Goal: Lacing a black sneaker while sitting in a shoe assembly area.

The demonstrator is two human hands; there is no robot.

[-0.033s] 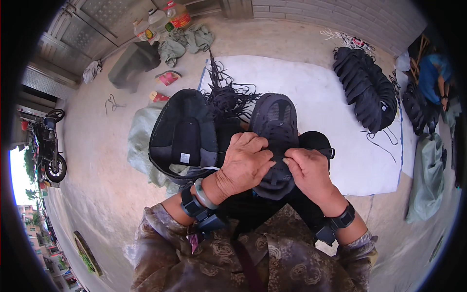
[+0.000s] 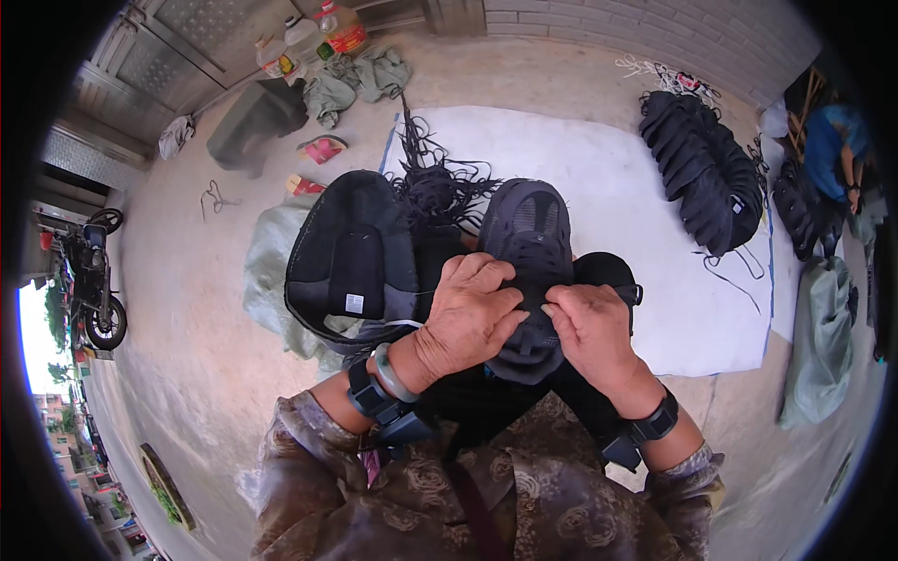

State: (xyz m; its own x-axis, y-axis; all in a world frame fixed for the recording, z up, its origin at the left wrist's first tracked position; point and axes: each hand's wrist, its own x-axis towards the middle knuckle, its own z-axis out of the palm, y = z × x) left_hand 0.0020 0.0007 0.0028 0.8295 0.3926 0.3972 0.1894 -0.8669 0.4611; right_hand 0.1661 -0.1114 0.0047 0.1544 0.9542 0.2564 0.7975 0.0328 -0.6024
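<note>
A black sneaker (image 2: pixel 528 210) rests over my lap, its mesh part away from me and its rounded end near my body. My left hand (image 2: pixel 470 307) is closed, thumb and fingers pinched together at the left side of the shoe's lacing area. At its right side my right hand (image 2: pixel 587 323) makes a similar pinch. Whatever lies between the fingertips is dark and does not stand out against the shoe. A large black padded piece with a white label (image 2: pixel 351 243) is left of my left hand. Beyond it lies a tangle of black shoelaces (image 2: pixel 440 187).
Many black shoe pieces (image 2: pixel 697 168) sit in a curved row on a white sheet (image 2: pixel 599 150). Pale green sacks (image 2: pixel 823 341) stand at right and left. Pink slippers (image 2: pixel 323 148), a dark stool (image 2: pixel 257 126) and plastic bottles (image 2: pixel 304 42) are far left. Another person (image 2: pixel 837 140) is far right.
</note>
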